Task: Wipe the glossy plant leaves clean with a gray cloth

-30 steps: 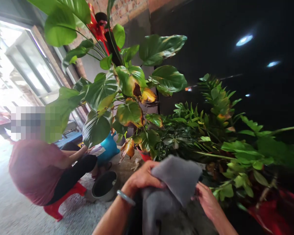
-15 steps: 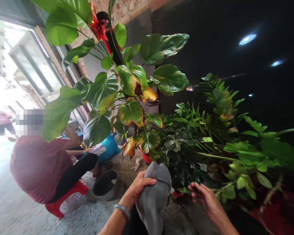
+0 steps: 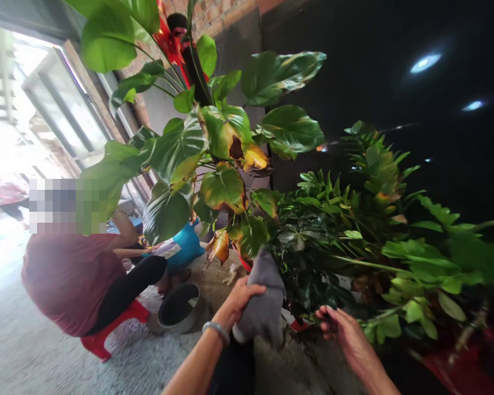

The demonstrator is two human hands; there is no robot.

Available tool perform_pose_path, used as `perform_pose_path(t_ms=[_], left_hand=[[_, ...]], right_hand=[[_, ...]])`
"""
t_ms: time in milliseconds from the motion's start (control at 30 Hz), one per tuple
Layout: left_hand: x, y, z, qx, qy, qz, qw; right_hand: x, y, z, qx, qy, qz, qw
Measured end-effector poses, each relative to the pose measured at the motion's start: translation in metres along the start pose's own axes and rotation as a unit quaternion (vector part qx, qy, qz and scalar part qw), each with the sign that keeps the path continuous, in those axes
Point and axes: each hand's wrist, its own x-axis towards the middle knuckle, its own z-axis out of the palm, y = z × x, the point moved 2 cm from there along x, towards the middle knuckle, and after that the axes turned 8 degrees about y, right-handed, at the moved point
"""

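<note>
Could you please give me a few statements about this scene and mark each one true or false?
1. The left hand holds a grey cloth. True.
2. The right hand also grips the grey cloth. False: it is apart from it.
3. A seated person is on a red stool. True.
4. The bracelet is on the right arm. False: it is on the left arm.
5. The tall plant has yellowed leaves. True.

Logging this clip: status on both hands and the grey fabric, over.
Left hand gripping grey fabric. Right hand apart from it, curled; whether it holds anything, unclear. Dark-green foliage close beyond both.
</note>
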Motion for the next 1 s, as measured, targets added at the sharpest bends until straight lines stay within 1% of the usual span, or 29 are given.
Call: perform_pose_path(t_ms=[33,67,100,133,167,233,300,333,367,400,433,467,533,600,633,667,700,733,800,833,900,933,967,1000], left_hand=[[-0.007,-0.009,-0.007,0.013,-0.031,-0.016,0.999],[-0.014,-0.013,-0.014,0.016,-0.059,-0.027,0.998],[-0.021,-0.01,-0.02,0.01,-0.079,-0.028,0.996],[-0.028,-0.002,-0.026,-0.005,-0.089,-0.019,0.996],[-0.032,0.011,-0.03,-0.028,-0.09,-0.001,0.996],[-0.036,0.044,-0.031,-0.093,-0.062,0.049,0.993],[-0.031,0.071,-0.024,-0.156,0.002,0.093,0.983],[-0.026,0.078,-0.018,-0.18,0.038,0.109,0.977],[-0.02,0.08,-0.01,-0.192,0.068,0.116,0.972],[-0.015,0.075,-0.002,-0.189,0.087,0.113,0.971],[-0.01,0.065,0.006,-0.171,0.095,0.102,0.975],[-0.007,0.05,0.013,-0.14,0.09,0.081,0.983],[-0.007,0.012,0.02,-0.047,0.049,0.02,0.997],[-0.016,-0.02,0.018,0.016,-0.024,-0.035,0.999],[-0.022,-0.028,0.013,0.034,-0.07,-0.05,0.996],[-0.029,-0.03,0.008,0.036,-0.102,-0.058,0.992],[-0.036,-0.026,0.002,0.025,-0.126,-0.058,0.99],[-0.042,-0.015,-0.003,-0.001,-0.138,-0.046,0.989],[-0.048,0.019,-0.006,-0.085,-0.128,0.01,0.988],[-0.048,0.037,-0.003,-0.129,-0.118,0.046,0.984],[-0.044,0.069,0.013,-0.193,-0.096,0.112,0.97],[-0.041,0.079,0.025,-0.206,-0.091,0.132,0.965],[-0.037,0.084,0.039,-0.206,-0.09,0.143,0.964],[-0.033,0.083,0.054,-0.192,-0.103,0.14,0.966]], right_hand=[[0.001,0.0,-0.002,-0.003,0.0,0.0,1.0],[0.001,0.0,-0.003,-0.006,0.001,0.003,1.0],[0.002,-0.001,-0.003,-0.006,0.001,0.007,1.0],[0.002,-0.002,-0.003,-0.005,0.0,0.01,1.0],[0.001,-0.002,-0.003,-0.003,-0.002,0.01,1.0],[-0.001,-0.004,0.0,0.0,-0.007,0.008,1.0],[-0.002,-0.005,0.003,0.001,-0.01,0.004,1.0],[-0.003,-0.005,0.005,0.001,-0.01,0.004,1.0],[-0.004,-0.005,0.006,0.002,-0.009,0.004,1.0],[-0.004,-0.004,0.007,0.002,-0.009,0.004,1.0],[-0.004,-0.004,0.007,0.003,-0.008,0.004,1.0],[-0.004,-0.003,0.007,0.002,-0.007,0.005,1.0],[-0.003,-0.003,0.005,-0.001,-0.004,0.006,1.0],[-0.002,-0.004,0.002,-0.007,0.0,0.005,1.0],[-0.002,-0.004,0.001,-0.009,0.001,0.007,1.0],[-0.001,-0.005,0.0,-0.01,-0.002,0.008,1.0],[0.0,-0.005,-0.002,-0.008,-0.005,0.009,1.0],[0.0,-0.005,-0.002,-0.007,-0.008,0.01,1.0],[0.001,-0.005,-0.002,-0.002,-0.014,0.009,1.0],[0.001,-0.005,-0.001,-0.002,-0.014,0.005,1.0],[0.002,-0.002,0.001,-0.004,-0.01,0.001,1.0],[0.002,-0.001,0.002,-0.007,-0.009,-0.002,1.0],[0.002,0.0,0.004,-0.009,-0.01,-0.006,1.0],[0.003,0.002,0.004,-0.012,-0.014,-0.009,1.0]])
